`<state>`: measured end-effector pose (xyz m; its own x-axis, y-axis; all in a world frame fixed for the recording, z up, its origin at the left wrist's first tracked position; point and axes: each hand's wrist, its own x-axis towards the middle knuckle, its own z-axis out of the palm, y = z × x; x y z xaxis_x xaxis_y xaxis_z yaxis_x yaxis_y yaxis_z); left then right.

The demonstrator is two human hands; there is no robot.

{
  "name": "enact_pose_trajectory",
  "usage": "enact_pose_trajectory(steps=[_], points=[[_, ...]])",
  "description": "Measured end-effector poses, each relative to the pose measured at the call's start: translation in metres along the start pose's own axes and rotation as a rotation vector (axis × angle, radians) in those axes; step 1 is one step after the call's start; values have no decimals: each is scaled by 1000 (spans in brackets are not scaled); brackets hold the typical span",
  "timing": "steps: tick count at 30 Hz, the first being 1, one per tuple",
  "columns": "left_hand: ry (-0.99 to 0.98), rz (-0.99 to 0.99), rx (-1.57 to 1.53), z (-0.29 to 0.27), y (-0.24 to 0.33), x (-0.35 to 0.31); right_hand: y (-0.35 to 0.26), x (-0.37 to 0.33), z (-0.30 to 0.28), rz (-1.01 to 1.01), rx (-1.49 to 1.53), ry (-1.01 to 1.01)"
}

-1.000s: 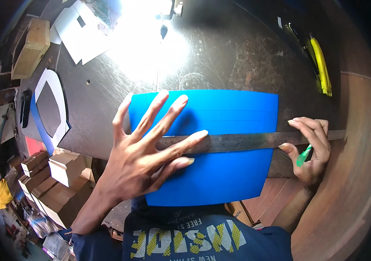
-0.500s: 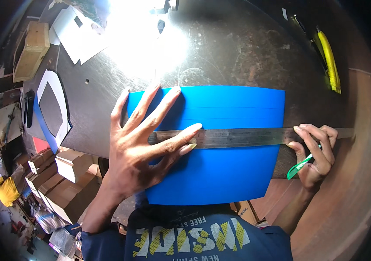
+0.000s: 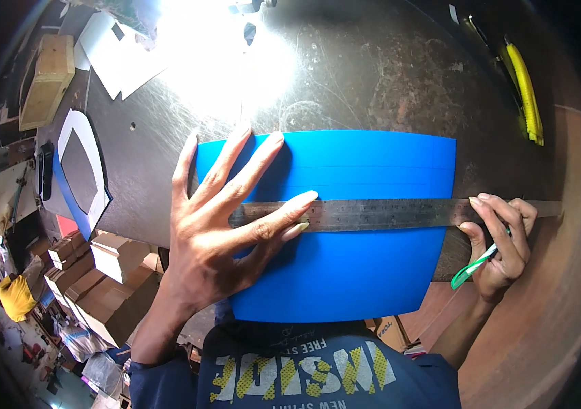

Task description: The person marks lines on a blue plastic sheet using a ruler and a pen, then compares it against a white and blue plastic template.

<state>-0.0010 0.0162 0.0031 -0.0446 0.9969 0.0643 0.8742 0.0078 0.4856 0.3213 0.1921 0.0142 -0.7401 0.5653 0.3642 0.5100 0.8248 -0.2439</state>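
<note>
The left hand [image 3: 226, 232] (fingers spread) is pinning the steel ruler [image 3: 399, 213] on the blue sheet [image 3: 345, 273], while the right hand [image 3: 502, 238] is pinching a green cutter [image 3: 473, 267]; easing pressure risks the ruler slipping.

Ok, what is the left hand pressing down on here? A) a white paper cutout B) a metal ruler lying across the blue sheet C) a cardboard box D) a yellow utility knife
B: the left hand is spread flat with its fingers on the metal ruler, which lies across the blue sheet, while the right hand holds a green-handled tool at the ruler's other end.
</note>
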Motion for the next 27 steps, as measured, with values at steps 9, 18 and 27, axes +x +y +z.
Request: enact_pose_trajectory(steps=[9,18,27], points=[[38,41,19,2,-2,4,-4,7,-6,17,-15,-10],[68,34,61,3,-2,-1,3,16,-22,56,43,-76],[-37,-59,-25,-23,-4,-11,53,15,-50,98,28,-199]])
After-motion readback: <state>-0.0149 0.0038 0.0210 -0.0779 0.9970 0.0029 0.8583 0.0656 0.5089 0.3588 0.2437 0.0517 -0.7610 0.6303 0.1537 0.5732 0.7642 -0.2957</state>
